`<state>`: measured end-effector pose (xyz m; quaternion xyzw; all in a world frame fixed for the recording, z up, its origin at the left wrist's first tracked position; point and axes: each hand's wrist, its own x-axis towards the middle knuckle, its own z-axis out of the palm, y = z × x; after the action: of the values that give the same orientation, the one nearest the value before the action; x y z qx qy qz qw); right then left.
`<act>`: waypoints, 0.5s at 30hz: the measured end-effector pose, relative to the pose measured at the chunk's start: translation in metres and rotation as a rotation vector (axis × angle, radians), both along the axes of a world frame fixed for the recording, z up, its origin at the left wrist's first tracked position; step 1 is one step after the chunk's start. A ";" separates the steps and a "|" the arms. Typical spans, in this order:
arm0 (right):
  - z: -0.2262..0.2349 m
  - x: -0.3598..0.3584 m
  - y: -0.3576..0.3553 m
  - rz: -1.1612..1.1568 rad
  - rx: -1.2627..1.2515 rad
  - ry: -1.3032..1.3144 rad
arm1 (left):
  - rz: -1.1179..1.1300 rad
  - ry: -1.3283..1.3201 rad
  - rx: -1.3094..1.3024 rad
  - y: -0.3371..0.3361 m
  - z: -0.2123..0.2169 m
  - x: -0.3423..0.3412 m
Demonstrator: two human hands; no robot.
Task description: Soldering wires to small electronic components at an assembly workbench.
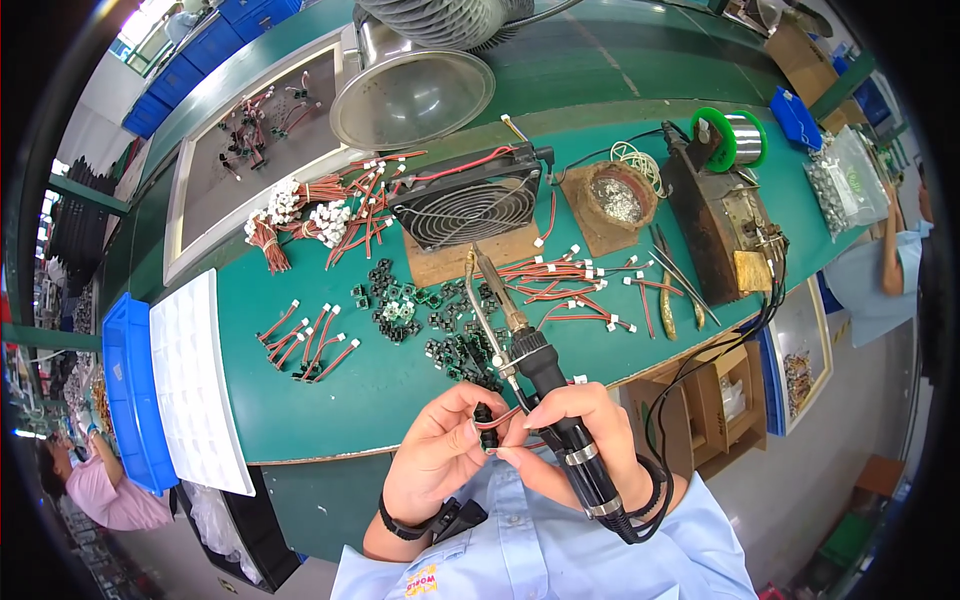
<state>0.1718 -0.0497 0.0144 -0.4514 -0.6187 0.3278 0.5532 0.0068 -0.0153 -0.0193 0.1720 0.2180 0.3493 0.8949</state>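
Near the front edge of the green workbench, my left hand [436,447] is closed, pinching a small black component [486,427] between thumb and fingertips. My right hand [592,430] wraps round a black-handled soldering iron [543,368], its tip pointing away from me over the bench. A thin metal solder-feed tube [484,318] runs alongside the iron. The thumb and fingertips of that same hand meet at the red wires beside the component; the exact contact is partly hidden by fingers. Just beyond lie piles of small black-and-green parts [462,352].
A black fan [470,205] stands behind the iron. Bundled red wires with white connectors [325,222] lie left of it. To the right are a round solder pot [622,195], pliers [667,300] and a solder spool [742,140]. A blue bin [135,390] and white tray [200,380] sit left.
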 end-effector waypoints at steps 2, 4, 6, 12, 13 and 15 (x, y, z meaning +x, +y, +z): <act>0.001 0.000 0.000 -0.002 -0.005 0.002 | -0.006 0.004 -0.004 0.000 -0.001 -0.001; 0.002 0.000 -0.001 -0.001 -0.013 0.005 | -0.013 0.008 -0.010 0.000 -0.002 -0.001; 0.001 0.000 -0.001 -0.002 -0.013 0.007 | -0.008 0.019 -0.007 0.000 -0.002 0.000; 0.001 0.000 -0.001 -0.001 -0.003 0.009 | 0.019 0.064 0.010 -0.002 0.002 0.001; 0.001 0.000 -0.002 -0.002 -0.004 0.009 | 0.018 0.065 0.009 -0.002 0.001 0.001; 0.001 0.001 -0.002 -0.004 -0.012 0.009 | -0.007 -0.001 0.045 -0.001 -0.002 0.000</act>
<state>0.1726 -0.0518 0.0154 -0.4544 -0.6135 0.3323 0.5538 0.0071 -0.0162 -0.0216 0.1925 0.2092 0.3512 0.8921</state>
